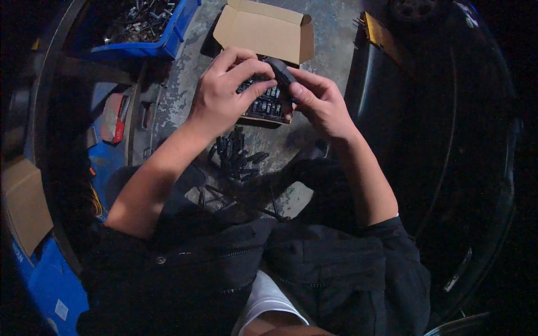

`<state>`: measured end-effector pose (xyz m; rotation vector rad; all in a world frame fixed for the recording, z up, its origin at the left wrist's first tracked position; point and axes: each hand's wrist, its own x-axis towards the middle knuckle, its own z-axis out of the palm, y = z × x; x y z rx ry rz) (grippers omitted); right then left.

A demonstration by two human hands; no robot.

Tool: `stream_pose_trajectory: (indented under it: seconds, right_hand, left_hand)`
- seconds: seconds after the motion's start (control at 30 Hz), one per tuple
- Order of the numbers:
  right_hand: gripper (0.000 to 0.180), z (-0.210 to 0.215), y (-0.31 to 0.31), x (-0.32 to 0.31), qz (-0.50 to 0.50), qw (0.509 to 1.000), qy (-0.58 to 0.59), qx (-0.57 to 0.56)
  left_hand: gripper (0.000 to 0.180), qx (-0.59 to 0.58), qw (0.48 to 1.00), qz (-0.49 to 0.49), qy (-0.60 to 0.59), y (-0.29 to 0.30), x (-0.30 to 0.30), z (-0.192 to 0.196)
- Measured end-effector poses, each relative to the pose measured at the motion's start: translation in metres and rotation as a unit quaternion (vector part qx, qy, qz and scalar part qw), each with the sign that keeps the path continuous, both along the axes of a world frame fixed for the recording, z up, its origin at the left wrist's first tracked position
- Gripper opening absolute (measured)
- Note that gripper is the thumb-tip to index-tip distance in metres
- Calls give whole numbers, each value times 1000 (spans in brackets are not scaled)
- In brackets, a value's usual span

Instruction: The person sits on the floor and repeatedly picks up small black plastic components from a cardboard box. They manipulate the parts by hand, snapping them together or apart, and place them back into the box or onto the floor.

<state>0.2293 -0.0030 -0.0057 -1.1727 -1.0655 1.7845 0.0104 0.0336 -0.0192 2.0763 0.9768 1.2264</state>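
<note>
A dark, elongated part (282,73), perhaps plastic, is held up over an opened cardboard box (260,28). My right hand (322,103) grips it from the right, with the thumb on its near side. The thumb and bent index finger of my left hand (221,89) come together in a pinch at the part's left edge; whatever sits between those fingertips is too small to make out. Below both hands, rows of small black pieces (269,107) fill the box, partly covered by my fingers.
Loose black pieces (235,154) lie heaped on the worn floor, nearer to me than the box. A blue bin (171,42) of metal parts stands at the far left, with a red-and-black box (115,117) nearby. A long black panel (367,73) borders the right side.
</note>
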Motion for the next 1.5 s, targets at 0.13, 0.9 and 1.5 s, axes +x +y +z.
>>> stream_pose_trajectory:
  seconds: [0.13, 0.9, 1.5]
  right_hand:
    - [49, 2, 1, 1, 25, 995, -79, 51]
    - [47, 18, -3, -3, 48, 996, -77, -2]
    - [46, 16, -4, -6, 45, 996, -75, -10]
  left_hand:
    - [20, 29, 1000, -8, 7, 2, -1, -2]
    - [25, 147, 981, -68, 104, 10, -7, 4]
    - [25, 143, 977, -85, 131, 10, -4, -3]
